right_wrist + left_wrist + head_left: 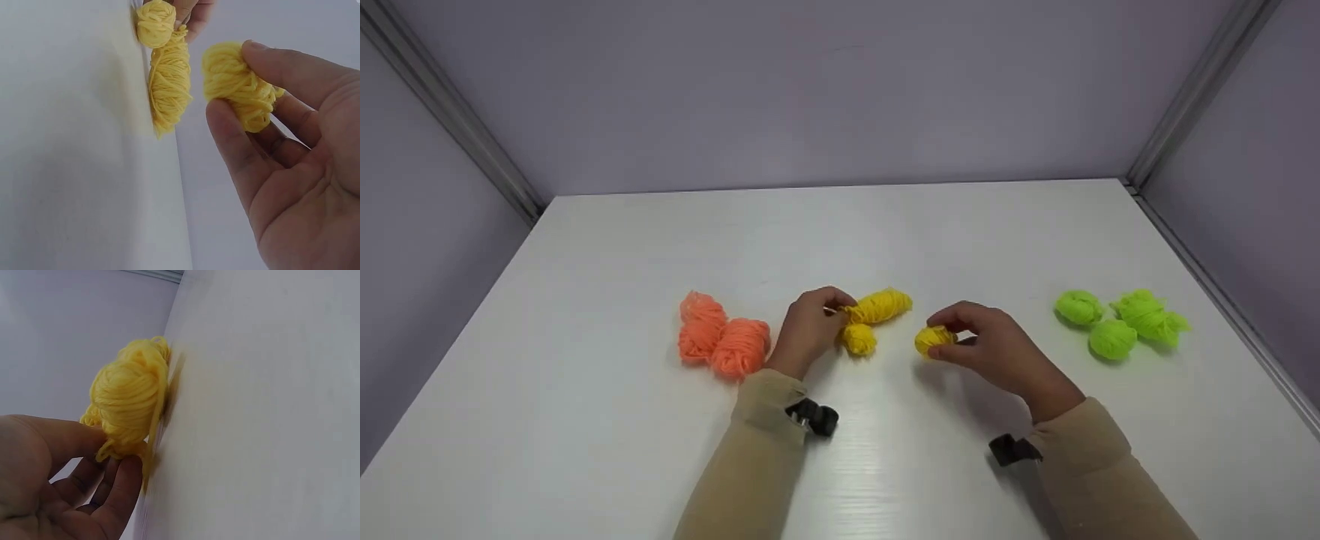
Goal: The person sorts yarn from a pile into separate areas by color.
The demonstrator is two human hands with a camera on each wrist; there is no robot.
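Three yellow yarn pieces lie mid-table: a long skein, a small ball beside it, and a second small ball. My right hand pinches the second ball between thumb and fingers, a little to the right of the other two. My left hand rests at the left end of the skein. Its thumb and fingers pinch the yarn at the first ball's lower edge.
Two orange yarn bundles lie left of my left hand. Three green yarn balls sit at the right, near the table edge. The white table is boxed in by pale purple walls at the back and sides.
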